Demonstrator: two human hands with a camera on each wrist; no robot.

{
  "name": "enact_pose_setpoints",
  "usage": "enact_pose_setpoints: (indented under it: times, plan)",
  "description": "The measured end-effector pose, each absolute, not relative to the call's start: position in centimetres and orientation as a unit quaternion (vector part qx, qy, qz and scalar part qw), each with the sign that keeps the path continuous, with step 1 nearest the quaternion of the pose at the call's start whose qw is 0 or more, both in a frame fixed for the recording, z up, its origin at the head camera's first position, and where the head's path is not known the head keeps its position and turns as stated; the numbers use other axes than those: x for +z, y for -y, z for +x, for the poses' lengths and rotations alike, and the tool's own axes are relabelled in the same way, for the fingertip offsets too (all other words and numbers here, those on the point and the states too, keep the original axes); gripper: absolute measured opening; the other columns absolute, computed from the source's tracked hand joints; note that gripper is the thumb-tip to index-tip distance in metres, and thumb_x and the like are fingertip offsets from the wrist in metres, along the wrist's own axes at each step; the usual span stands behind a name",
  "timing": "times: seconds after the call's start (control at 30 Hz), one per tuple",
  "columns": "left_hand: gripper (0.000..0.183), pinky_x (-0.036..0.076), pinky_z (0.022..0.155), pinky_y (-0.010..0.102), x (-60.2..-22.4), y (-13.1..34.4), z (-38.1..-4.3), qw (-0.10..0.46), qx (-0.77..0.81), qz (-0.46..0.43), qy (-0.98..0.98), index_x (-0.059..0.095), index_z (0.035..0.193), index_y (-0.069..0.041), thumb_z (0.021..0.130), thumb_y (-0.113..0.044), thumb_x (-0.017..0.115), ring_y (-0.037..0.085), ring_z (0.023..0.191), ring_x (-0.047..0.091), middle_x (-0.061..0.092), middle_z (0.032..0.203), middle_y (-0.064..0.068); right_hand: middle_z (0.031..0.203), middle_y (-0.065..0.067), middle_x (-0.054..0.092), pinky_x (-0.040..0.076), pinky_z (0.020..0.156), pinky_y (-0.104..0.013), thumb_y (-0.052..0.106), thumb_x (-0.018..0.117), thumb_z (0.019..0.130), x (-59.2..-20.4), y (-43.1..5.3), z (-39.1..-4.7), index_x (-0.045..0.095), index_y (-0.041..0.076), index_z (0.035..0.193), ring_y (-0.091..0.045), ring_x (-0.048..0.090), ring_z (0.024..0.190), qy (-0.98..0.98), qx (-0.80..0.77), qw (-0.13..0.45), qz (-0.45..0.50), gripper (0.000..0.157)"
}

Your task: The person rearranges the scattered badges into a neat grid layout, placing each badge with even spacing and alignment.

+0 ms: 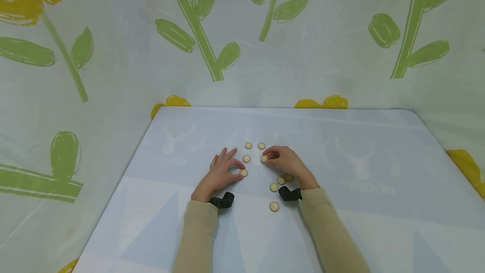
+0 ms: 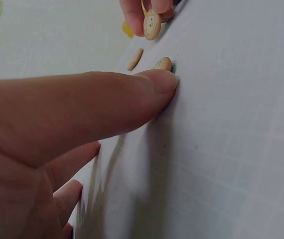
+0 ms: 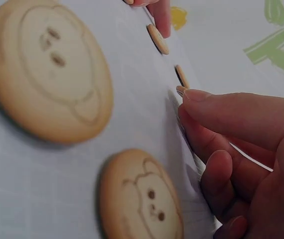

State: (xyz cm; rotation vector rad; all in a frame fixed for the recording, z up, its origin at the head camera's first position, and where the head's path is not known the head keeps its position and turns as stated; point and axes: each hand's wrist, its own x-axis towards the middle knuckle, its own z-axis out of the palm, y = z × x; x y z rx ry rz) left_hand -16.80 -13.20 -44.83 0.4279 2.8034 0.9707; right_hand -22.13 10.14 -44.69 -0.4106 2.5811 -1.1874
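Observation:
My left hand rests at the table with thumb and index finger pinching the edges of a round wooden button; its other fingers are spread. In the left wrist view the thumb partly hides that button. To the right, my right hand pinches another wooden button between thumb and fingertips. This button is tilted up in the left wrist view, showing small holes and a drawn outline. Between the hands lies a loose button, and two more, one of them a button, lie beyond.
Several buttons lie near the right wrist, among them a button and a nearer button. In the right wrist view a button shows a drawn animal face. The pale table meets a flower-printed cloth at its far edge.

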Motion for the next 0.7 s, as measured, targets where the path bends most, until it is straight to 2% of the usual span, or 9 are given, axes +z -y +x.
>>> enact_pose_setpoints:
  times: [0.7]
  plan:
    - [0.015, -0.001, 0.103, 0.052, -45.0, 13.2, -16.9, 0.071, 0.322, 0.139, -0.934, 0.064, 0.091, -0.025, 0.077, -0.03, 0.068, 0.029, 0.135, 0.002, 0.024, 0.145, 0.005, 0.073, 0.003, 0.053, 0.036, 0.063, -0.03, 0.025, 0.069, 0.076, -44.7, -8.7, -21.6, 0.065, 0.022, 0.094, -0.014, 0.048, 0.069, -0.92, -0.355, 0.109, -0.127, 0.018]
